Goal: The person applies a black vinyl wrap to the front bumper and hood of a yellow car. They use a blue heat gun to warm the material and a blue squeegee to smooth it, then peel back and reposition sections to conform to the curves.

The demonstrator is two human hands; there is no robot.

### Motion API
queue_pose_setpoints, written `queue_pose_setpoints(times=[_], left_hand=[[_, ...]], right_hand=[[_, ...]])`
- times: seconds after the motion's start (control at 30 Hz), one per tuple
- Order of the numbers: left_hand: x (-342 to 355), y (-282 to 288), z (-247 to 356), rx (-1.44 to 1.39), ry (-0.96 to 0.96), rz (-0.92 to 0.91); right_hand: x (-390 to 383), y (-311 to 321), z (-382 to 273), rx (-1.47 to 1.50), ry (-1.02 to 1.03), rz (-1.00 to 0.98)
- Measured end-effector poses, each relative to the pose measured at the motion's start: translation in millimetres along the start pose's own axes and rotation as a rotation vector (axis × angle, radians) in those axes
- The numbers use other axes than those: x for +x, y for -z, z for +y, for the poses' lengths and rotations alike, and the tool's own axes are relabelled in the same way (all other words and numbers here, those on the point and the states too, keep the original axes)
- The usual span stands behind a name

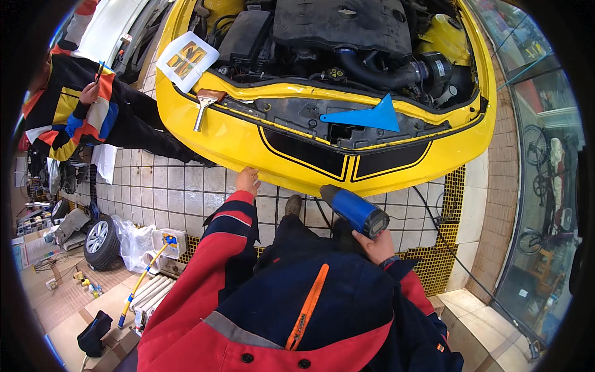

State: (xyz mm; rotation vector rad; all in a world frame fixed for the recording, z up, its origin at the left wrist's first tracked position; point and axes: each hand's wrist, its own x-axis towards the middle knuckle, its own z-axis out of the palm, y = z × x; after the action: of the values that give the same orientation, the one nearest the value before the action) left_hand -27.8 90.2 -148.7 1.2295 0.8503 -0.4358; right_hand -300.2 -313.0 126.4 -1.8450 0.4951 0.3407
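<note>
My right hand (375, 247) grips a blue heat gun (356, 212), its dark nozzle close to the lower front edge of the yellow car front (229, 139). My left hand (248, 180) is at the same edge, farther left, with its fingers curled; whatever they pinch cannot be made out. Two black stripe panels with thin outlines, the left panel (300, 152) and the right panel (392, 160), lie on the car's nose. Above them a blue plastic squeegee (365, 118) rests across the front of the engine bay. A scraper with a brown head (208, 99) leans on the left front corner.
A printed picture sheet (187, 61) lies beside the open engine bay (341, 37). At the left stands another person in a colourful jacket (68, 115), holding a thin tool. A black cable (443, 239) runs across the tiled floor on my right. A wheel (101, 242) stands at the left.
</note>
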Motion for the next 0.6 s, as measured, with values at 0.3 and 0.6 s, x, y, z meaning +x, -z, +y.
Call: queue_pose_setpoints(times=[0.3,0.6], left_hand=[[-1,-2,-11,0.055,0.066,-0.104],[-38,-7,24,-0.121,0.149,-0.033]], right_hand=[[-22,-11,16,-0.063,-0.095,0.01],[-27,-21,5,0.045,0.012,0.163]])
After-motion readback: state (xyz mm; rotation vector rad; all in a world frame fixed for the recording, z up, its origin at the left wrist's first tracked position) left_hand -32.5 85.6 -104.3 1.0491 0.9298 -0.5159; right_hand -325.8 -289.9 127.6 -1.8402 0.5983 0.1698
